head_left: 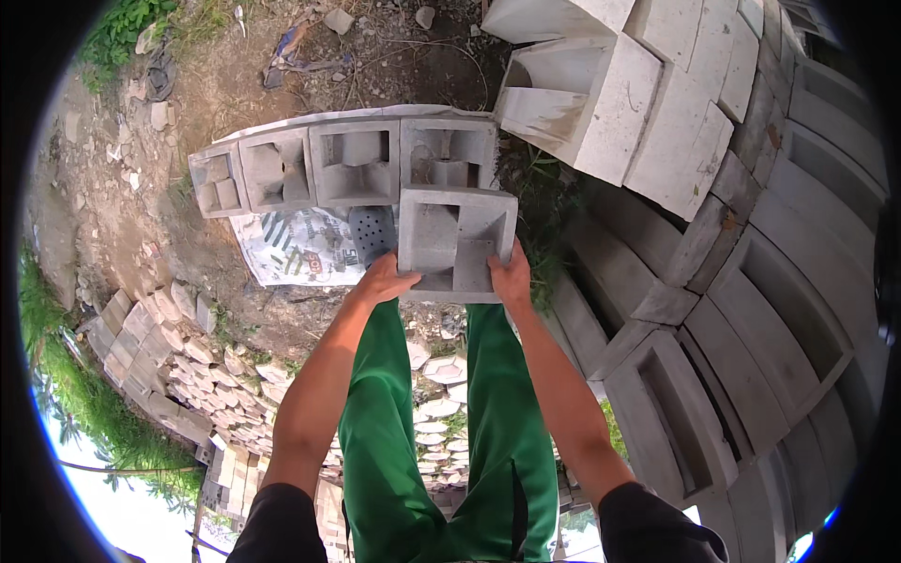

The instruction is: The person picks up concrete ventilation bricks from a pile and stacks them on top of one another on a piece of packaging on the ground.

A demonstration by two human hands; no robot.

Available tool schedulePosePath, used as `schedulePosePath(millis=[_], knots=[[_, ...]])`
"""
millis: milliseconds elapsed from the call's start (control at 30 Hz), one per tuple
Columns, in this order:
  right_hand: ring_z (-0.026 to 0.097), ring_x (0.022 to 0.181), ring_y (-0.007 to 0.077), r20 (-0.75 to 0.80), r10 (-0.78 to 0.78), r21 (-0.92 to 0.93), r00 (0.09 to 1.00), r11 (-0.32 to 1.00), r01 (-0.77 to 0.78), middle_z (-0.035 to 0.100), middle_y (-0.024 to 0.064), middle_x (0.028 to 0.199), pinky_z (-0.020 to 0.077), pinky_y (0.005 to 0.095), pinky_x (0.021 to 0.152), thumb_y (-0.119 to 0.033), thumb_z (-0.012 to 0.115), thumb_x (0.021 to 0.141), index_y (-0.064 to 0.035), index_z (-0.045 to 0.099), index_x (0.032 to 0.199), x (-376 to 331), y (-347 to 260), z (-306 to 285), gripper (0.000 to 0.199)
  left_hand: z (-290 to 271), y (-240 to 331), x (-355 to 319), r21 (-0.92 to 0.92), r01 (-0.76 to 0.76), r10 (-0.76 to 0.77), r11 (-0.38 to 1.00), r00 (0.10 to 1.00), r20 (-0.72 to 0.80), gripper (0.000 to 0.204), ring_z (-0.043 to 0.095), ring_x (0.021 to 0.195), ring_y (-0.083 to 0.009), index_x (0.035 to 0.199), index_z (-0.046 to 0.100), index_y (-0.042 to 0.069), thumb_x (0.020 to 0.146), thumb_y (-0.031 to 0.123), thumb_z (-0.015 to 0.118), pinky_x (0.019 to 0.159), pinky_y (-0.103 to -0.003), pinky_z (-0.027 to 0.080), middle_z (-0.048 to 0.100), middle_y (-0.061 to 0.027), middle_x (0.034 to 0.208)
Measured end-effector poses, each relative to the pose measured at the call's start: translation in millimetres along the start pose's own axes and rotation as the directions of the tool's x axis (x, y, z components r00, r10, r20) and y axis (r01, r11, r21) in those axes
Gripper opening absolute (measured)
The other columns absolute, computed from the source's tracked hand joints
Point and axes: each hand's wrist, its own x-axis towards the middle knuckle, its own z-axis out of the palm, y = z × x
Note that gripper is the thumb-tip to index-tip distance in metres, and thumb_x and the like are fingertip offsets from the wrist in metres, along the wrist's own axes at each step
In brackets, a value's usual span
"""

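Observation:
Between my two hands is a grey hollow concrete block (457, 198), its open cells facing up at me. My left hand (384, 280) grips its near left side, the thumb over the edge. On the near right side, my right hand (510, 279) is closed on the same block. Just beyond it stands a row of similar concrete blocks (313, 164), side by side on a white printed sack (282, 246). The held block overlaps the near edge of the row's rightmost block in view; whether they touch I cannot tell. A dark perforated clog (372, 233) shows left of the held block.
Tall stacks of concrete blocks (657, 122) rise close on my right. Bare soil with stones and scraps (375, 56) stretches beyond the row. Behind my green-trousered legs (375, 413), many paving pieces (202, 357) are piled. Green plants grow at the left edge.

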Motion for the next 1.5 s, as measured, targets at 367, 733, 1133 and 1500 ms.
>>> schedulePosePath(millis=[367,733,1133,1500], knots=[[0.055,0.116,0.0338,-0.003,-0.129,0.075,0.992,0.989,0.129,0.057,0.0214,0.124,0.0419,0.0378,0.098,-0.009,0.061,0.082,-0.0006,0.037,0.138,96.1,-3.3,33.7,0.062,-27.7,-8.0,76.8,-0.232,-0.068,0.012,0.970,0.972,-0.235,0.068,0.057,0.112,-0.0329,0.135,0.040,0.001,0.075,0.019,0.065,0.096,-0.038,0.043,0.059,-0.0219,0.120],[0.055,0.117,0.0305,-0.023,-0.172,0.113,0.985,0.978,0.174,0.056,0.0210,0.125,0.0402,0.0366,0.099,-0.005,0.060,0.081,0.0009,0.036,0.138,129.5,-11.1,41.1,0.062,-40.1,-2.3,112.0,-0.208,-0.298,0.210,0.932,0.908,-0.364,0.062,0.057,0.106,-0.0247,0.130,0.043,-0.003,0.075,0.013,0.068,0.090,-0.035,0.045,0.059,-0.0175,0.116],[0.053,0.115,0.0249,0.253,0.075,0.377,0.964,0.911,-0.170,0.055,0.0132,0.124,0.0401,0.0359,0.098,0.002,0.062,0.072,-0.0044,0.035,0.139,165.2,-13.5,37.8,0.073,-71.4,11.1,134.4,-0.163,-0.281,0.224,0.946,0.927,-0.301,0.095,0.043,0.128,-0.0300,0.144,0.020,0.001,0.065,0.006,0.072,0.104,-0.034,0.037,0.041,-0.0220,0.139],[0.044,0.125,0.0249,0.307,0.003,0.282,0.952,0.955,-0.094,0.047,0.0154,0.134,0.0328,0.0352,0.106,0.001,0.061,0.076,-0.0036,0.026,0.144,166.2,-12.0,29.7,0.077,-66.0,22.8,125.8,-0.280,-0.354,0.263,0.892,0.912,-0.315,0.078,0.045,0.121,-0.0235,0.140,0.025,0.000,0.072,0.001,0.063,0.103,-0.032,0.035,0.047,-0.0177,0.129]])
